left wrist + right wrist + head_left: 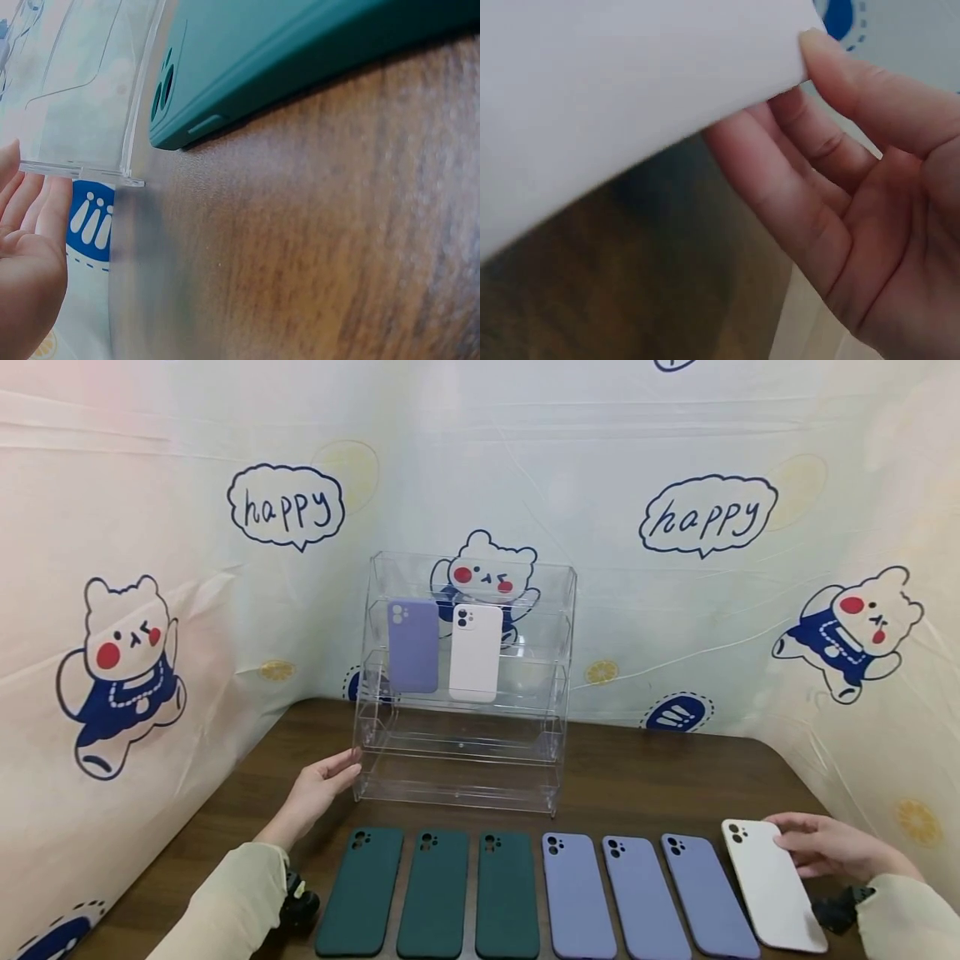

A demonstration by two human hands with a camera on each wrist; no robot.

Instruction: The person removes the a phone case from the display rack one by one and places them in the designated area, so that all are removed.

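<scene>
My right hand [843, 846] pinches the upper right edge of a white phone case [776, 885], thumb on top and fingers beneath in the right wrist view. That case is at the right end of the row, tilted up from the table along the held edge. With thumb and fingers, my left hand [318, 789] holds the lower left side edge of a clear tiered display stand [457, 793]. A purple phone case [413, 647] and another white phone case [476, 653] stand side by side on an upper tier of it.
Three green phone cases [433, 893] lie in the row on the left, followed by three purple phone cases [577, 893]. All rest on the brown wooden table [637, 768]. Behind it hangs a printed curtain [480, 460] with cartoon bears.
</scene>
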